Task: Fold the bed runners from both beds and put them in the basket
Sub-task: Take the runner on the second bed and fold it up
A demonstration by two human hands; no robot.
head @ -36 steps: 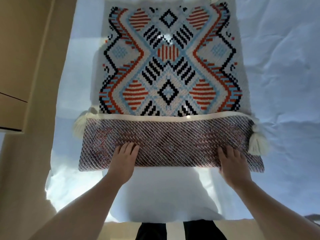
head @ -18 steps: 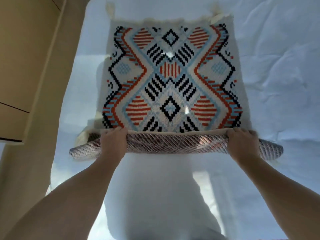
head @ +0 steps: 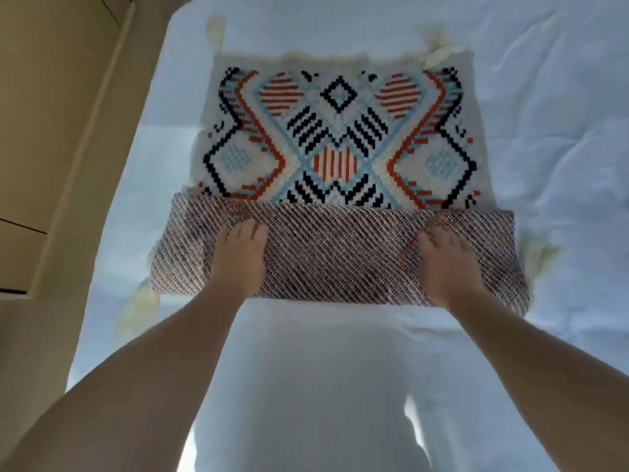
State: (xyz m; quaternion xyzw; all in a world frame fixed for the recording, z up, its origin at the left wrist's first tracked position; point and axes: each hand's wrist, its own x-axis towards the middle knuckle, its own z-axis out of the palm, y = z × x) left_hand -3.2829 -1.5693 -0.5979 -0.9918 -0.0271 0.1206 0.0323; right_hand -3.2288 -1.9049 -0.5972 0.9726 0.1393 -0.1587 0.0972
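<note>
Hands first: the left hand (head: 240, 257) and the right hand (head: 442, 264) both lie palm-down on the folded near part of the bed runner (head: 340, 155), fingers loosely spread and flat on the cloth rather than closed around it. Each hand presses on the fold (head: 337, 257), the left one left of its middle and the right one toward its right end, well apart from each other. That fold shows the runner's reverse side, a dense diagonal weave in dark red, white and black, and it forms a thick band across the near edge of the runner. Beyond the fingertips the runner's face side lies flat on the white bedsheet (head: 527, 131), patterned with orange, black and pale blue diamonds and zigzags on cream. Cream tassels stick out at the far left corner (head: 215, 28) and far right corner (head: 439, 52), and another tassel (head: 139, 308) trails on the sheet just left of the fold's near-left corner. A beige cabinet (head: 51, 131) stands beside the bed on the left. No brand, label or readable writing shows on the runner or anywhere else in view
</note>
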